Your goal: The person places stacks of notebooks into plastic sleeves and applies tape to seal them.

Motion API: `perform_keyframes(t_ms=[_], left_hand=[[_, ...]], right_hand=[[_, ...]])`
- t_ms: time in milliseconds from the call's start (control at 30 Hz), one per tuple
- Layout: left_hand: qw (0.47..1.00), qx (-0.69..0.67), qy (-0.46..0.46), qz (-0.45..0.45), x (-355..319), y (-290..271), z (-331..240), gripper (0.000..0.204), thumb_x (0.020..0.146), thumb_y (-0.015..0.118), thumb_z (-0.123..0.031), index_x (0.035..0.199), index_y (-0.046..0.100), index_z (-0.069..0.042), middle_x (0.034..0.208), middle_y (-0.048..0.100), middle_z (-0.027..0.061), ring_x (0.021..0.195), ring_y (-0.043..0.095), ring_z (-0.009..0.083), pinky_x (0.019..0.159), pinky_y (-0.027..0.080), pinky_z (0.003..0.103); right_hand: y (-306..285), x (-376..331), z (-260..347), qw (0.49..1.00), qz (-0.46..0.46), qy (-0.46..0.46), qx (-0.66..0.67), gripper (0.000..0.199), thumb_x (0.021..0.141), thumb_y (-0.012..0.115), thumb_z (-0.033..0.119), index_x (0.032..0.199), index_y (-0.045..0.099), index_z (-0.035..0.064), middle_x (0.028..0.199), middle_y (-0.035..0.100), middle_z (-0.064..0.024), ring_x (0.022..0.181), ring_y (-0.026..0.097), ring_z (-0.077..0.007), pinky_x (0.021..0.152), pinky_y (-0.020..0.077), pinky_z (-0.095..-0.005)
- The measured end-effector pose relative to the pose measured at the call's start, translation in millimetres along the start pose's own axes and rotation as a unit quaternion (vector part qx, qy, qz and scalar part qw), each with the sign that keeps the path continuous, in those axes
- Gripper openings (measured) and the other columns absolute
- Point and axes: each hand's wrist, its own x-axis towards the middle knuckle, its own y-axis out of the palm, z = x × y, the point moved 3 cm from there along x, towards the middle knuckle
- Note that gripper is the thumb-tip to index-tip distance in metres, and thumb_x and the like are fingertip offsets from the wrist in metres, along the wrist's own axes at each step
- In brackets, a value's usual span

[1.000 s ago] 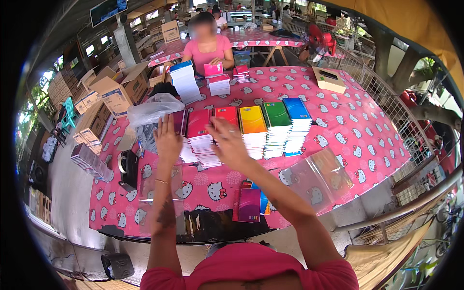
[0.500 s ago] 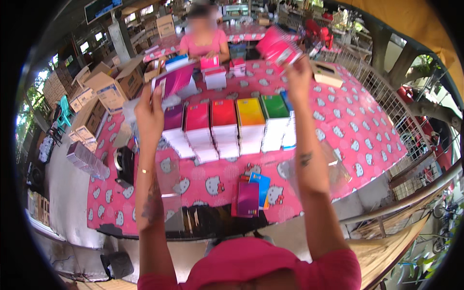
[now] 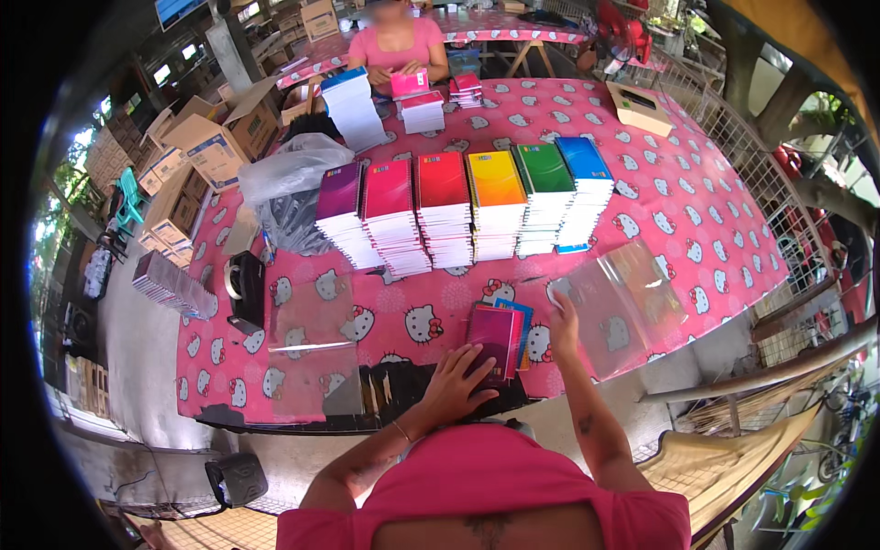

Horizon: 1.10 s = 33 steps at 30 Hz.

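My left hand (image 3: 451,383) lies with its fingers spread on a purple notebook (image 3: 495,332), the top one of a small pile at the near edge of the table. Pink and blue covers (image 3: 524,332) stick out beneath it on the right. Just right of that pile, my right hand (image 3: 565,323) has its fingers together at the left edge of a clear plastic sheet (image 3: 625,307), which it seems to pinch. Beyond both hands stands a row of tall spiral notebook stacks: purple (image 3: 341,188), pink (image 3: 389,188), red (image 3: 442,181), yellow (image 3: 496,179), green (image 3: 544,169) and blue (image 3: 583,159).
Another clear plastic sheet (image 3: 313,335) lies at the left, beside a black tape dispenser (image 3: 246,291). A crumpled plastic bag (image 3: 298,174) and cardboard boxes (image 3: 220,147) are farther left. A co-worker (image 3: 399,46) sits across the table behind more notebook stacks (image 3: 355,110).
Both hands have come down from over the stacks to the near edge. The purple and pink notebooks they held up are no longer raised. My left hand now rests on the small pile.
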Motion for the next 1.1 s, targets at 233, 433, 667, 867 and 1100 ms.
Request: perform_keyframes(t_ms=[233, 433, 667, 867, 1100], left_hand=[[0.837, -0.330, -0.436, 0.019, -18.7, 65.3, 81.9, 0.050, 0.090, 0.069, -0.029, 0.128, 0.057, 0.001, 0.115, 0.064, 0.0203, 0.103, 0.064, 0.0328, 0.092, 0.051, 0.041], [0.679, -0.590, -0.437, -0.010, -23.4, 35.7, 69.9, 0.052, 0.091, 0.065, -0.021, 0.135, 0.048, 0.001, 0.111, 0.065, 0.0152, 0.096, 0.066, 0.0207, 0.084, 0.054, 0.031], [0.993, 0.119, 0.003, 0.005, -62.3, -107.7, 57.6, 0.061, 0.080, 0.071, -0.013, 0.135, 0.047, -0.004, 0.131, 0.055, 0.0182, 0.126, 0.053, 0.0340, 0.106, 0.040, 0.054], [0.994, -0.079, 0.008, -0.070, -109.0, -177.8, 118.6, 0.073, 0.068, 0.082, -0.010, 0.131, 0.045, -0.005, 0.134, 0.052, 0.0192, 0.128, 0.050, 0.0381, 0.109, 0.036, 0.056], [0.820, -0.456, -0.340, -0.070, -187.6, -193.3, 191.7, 0.088, 0.071, 0.090, -0.015, 0.140, 0.037, -0.004, 0.128, 0.057, 0.0097, 0.121, 0.055, 0.0198, 0.104, 0.044, 0.036]], right_hand=[[45.5, -56.4, 39.6, 0.936, 0.157, 0.272, 0.158, 0.051, 0.087, 0.078, 0.035, 0.124, 0.061, 0.0046, 0.101, 0.069, -0.0056, 0.085, 0.068, -0.0141, 0.075, 0.0560, -0.0296], [80.9, -55.9, 70.5, 0.886, 0.291, 0.325, 0.157, 0.043, 0.084, 0.078, 0.031, 0.117, 0.065, 0.0054, 0.101, 0.071, -0.0068, 0.089, 0.070, -0.0183, 0.074, 0.0581, -0.0360], [138.0, -76.1, 105.7, 0.754, 0.411, 0.420, 0.294, 0.044, 0.088, 0.071, 0.029, 0.124, 0.060, 0.0069, 0.109, 0.070, -0.0099, 0.094, 0.070, -0.0221, 0.084, 0.0584, -0.0388], [233.2, -133.4, 164.7, 0.806, 0.464, 0.231, 0.286, 0.065, 0.090, 0.071, 0.031, 0.142, 0.042, 0.0036, 0.131, 0.058, -0.0107, 0.118, 0.059, -0.0216, 0.099, 0.0490, -0.0393], [336.4, -187.5, 140.1, 0.888, 0.422, -0.105, 0.149, 0.098, 0.079, 0.085, 0.023, 0.153, 0.024, 0.0061, 0.143, 0.044, -0.0121, 0.131, 0.047, -0.0224, 0.108, 0.0409, -0.0373]])
